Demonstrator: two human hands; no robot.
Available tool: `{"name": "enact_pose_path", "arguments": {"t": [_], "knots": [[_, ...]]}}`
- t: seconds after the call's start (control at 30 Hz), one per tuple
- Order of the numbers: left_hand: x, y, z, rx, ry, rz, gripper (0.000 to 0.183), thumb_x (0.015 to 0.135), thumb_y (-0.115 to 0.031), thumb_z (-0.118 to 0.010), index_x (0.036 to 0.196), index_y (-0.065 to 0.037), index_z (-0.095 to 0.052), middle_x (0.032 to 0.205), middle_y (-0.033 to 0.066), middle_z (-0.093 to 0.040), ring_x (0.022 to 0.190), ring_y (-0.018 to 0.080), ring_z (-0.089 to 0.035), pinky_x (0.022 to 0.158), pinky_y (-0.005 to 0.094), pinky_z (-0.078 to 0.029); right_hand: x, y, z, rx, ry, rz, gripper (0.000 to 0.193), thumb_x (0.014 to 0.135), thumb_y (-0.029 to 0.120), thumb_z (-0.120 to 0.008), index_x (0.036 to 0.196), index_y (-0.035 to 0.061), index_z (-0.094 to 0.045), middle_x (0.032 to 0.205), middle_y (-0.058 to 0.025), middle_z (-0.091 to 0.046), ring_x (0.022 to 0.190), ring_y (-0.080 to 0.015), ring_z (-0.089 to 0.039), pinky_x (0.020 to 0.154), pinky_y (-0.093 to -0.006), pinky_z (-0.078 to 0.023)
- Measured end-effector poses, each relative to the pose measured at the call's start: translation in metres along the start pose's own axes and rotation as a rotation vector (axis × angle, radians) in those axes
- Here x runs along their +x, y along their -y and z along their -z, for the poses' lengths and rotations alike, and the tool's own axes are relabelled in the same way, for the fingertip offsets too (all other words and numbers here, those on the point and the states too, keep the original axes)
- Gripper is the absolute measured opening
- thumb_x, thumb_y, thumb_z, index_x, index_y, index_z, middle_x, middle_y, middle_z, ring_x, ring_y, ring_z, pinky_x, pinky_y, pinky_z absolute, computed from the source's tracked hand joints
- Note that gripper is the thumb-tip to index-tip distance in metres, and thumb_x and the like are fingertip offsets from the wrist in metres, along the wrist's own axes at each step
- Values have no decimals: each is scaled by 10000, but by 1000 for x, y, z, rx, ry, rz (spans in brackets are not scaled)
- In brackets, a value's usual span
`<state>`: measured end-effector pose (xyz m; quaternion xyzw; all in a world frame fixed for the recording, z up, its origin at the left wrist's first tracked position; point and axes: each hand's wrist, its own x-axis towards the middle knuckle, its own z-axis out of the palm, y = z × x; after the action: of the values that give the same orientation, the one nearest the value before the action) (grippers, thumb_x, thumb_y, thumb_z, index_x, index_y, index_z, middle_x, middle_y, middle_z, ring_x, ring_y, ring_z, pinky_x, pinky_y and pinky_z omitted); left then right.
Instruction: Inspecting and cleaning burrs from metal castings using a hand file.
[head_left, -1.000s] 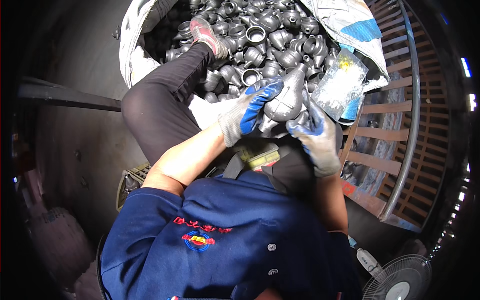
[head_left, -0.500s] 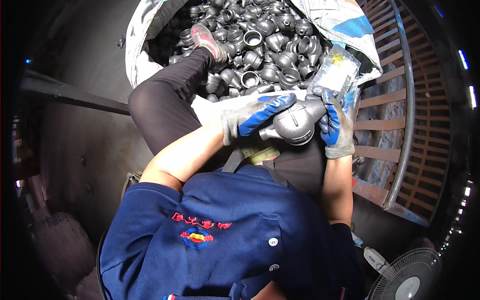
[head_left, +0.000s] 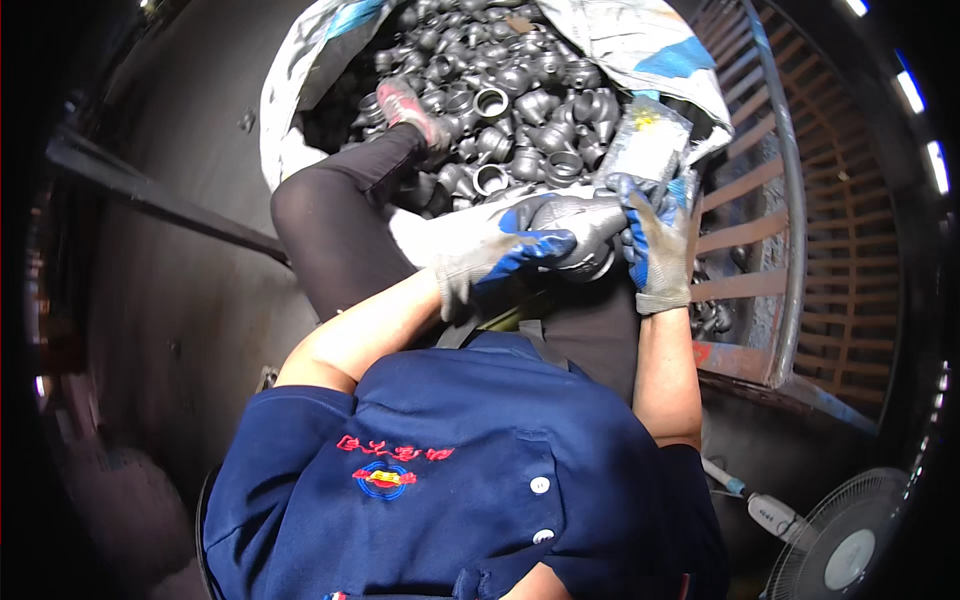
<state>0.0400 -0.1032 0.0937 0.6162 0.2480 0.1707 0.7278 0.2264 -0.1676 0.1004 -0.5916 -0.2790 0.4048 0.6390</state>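
Observation:
In front of my lap I hold a grey metal casting (head_left: 592, 228) with a rounded body and a narrower neck. My left hand (head_left: 512, 248), in a grey and blue coated glove, wraps the left side of the body, thumb across its front. Gripping the neck end on the right is my right hand (head_left: 655, 235), gloved the same way. Part of the casting is covered by the gloves. Just beyond it, a large white woven sack (head_left: 290, 130) stands open, holding a heap of similar grey castings (head_left: 530, 120).
My leg (head_left: 335, 210) reaches into the sack, with a red and grey shoe (head_left: 408, 110) on the castings. A clear plastic packet (head_left: 648, 142) lies at the sack's right edge. A rusty metal rack (head_left: 745, 235) stands at right; a fan (head_left: 848, 555) sits lower right.
My left hand has closed round the casting's left side, where its fingers lay extended before. The casting has turned in my hands. The whole view has shifted slightly.

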Motion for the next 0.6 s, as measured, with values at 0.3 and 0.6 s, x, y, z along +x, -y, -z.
{"name": "enact_pose_path", "arguments": {"t": [0.3, 0.6], "knots": [[18, -2, 0, -96, 174, -151, 750, 710, -83, -698, 1357, -11, -325, 1287, 112, -463, 1124, 196, -473, 972, 295, -367, -6, 44, 35, -99, 91, 222, 233, 753, 152, -731, 928, 39, -625, 773, -5, -623, 567, -25, -498, 474, -169, -394], [73, 30, 92, -395, -428, -76, 243, 910, -185, -496, 1056, -5, -567, 868, 60, -630, 685, 104, -566, 571, 211, -445, -20, 180, 141, -331, -620, 740, 274, 845, 126, -602, 1067, -34, -600, 915, -92, -657, 452, 9, -413, 351, -101, -271]]}}
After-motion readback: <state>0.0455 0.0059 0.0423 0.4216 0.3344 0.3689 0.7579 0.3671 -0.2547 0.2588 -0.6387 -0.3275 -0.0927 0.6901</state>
